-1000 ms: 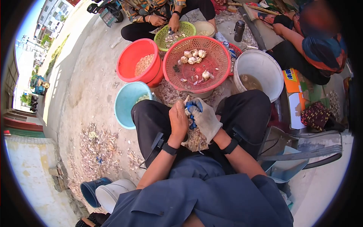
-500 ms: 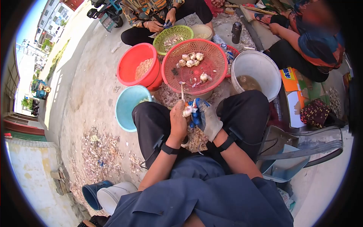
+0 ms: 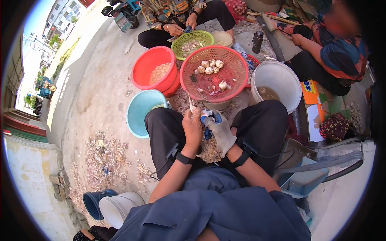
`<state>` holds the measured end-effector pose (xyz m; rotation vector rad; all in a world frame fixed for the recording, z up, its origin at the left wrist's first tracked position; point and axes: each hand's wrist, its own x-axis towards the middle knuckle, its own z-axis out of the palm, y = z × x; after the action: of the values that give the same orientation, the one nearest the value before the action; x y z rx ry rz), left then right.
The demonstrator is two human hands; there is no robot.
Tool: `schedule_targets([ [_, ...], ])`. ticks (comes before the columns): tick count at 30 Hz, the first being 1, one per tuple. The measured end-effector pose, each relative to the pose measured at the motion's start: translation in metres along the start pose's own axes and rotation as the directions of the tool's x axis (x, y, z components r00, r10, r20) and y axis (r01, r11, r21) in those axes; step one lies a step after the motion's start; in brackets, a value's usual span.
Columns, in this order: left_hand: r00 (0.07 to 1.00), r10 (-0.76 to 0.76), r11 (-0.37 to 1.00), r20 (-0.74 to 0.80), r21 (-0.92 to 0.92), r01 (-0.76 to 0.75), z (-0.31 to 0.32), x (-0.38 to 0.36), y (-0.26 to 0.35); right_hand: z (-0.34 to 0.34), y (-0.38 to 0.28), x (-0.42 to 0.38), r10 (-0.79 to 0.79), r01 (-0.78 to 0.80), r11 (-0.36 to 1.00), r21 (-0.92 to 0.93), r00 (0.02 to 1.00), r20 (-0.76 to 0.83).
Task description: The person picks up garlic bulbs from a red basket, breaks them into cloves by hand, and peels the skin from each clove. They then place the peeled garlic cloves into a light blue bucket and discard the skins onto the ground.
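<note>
My left hand, bare, is closed around a garlic bulb in front of my knees, and its pale stem sticks up past the thumb. On the other side, my right hand wears a grey glove with blue coverings on the fingers. Its fingers are curled against the bulb; whether they also hold a small tool is hidden. Garlic skins lie in a heap below my hands. Just beyond is a red perforated basket holding several garlic bulbs and loose pieces.
A red basin with peeled cloves, a light blue basin, a green basket and a white bucket surround the red basket. Two people sit nearby, one handling something over the green basket. Skins litter the ground at left.
My right hand has turned and closed in over the garlic bulb, which is now more covered. The surroundings sit slightly further right in view. The stem remains in my left hand's grip.
</note>
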<state>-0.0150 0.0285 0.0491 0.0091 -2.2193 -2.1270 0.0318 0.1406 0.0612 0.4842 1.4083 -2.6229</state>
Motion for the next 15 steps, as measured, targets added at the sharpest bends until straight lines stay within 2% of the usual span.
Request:
schedule_targets([
  [2,0.988,-0.143,0.988,0.051,-0.056,0.145,-0.001,-0.006,0.002,-0.003,0.002,0.004,-0.265,0.26,0.929,-0.263,0.964,0.019],
  [6,0.975,-0.178,0.979,0.131,-0.077,0.189,-0.005,-0.006,0.017,-0.008,0.003,0.005,-0.272,0.273,0.941,-0.199,0.962,0.031],
  [8,0.961,-0.15,0.987,0.232,0.085,0.133,-0.009,-0.004,0.029,-0.006,-0.003,0.001,-0.324,0.324,0.91,-0.259,0.945,0.046],
  [9,0.961,-0.15,0.988,0.231,0.083,0.134,-0.01,-0.002,0.026,-0.004,-0.005,-0.001,-0.371,0.371,0.873,-0.316,0.926,0.062],
  [11,0.955,-0.074,0.98,0.287,0.198,0.016,-0.012,0.002,0.016,-0.006,-0.01,-0.003,-0.368,0.373,0.862,-0.344,0.926,0.083],
  [12,0.955,-0.074,0.98,0.288,0.197,0.017,-0.011,0.002,0.011,-0.008,-0.012,-0.004,-0.365,0.375,0.85,-0.37,0.926,0.102],
  [13,0.96,-0.044,0.984,0.275,0.18,-0.007,-0.009,0.0,0.007,-0.009,-0.012,-0.005,-0.366,0.375,0.849,-0.373,0.925,0.098],
  [15,0.964,-0.013,0.987,0.264,0.16,-0.03,-0.004,0.0,0.0,-0.009,-0.009,-0.006,-0.266,0.259,0.897,-0.359,0.964,0.031],
])
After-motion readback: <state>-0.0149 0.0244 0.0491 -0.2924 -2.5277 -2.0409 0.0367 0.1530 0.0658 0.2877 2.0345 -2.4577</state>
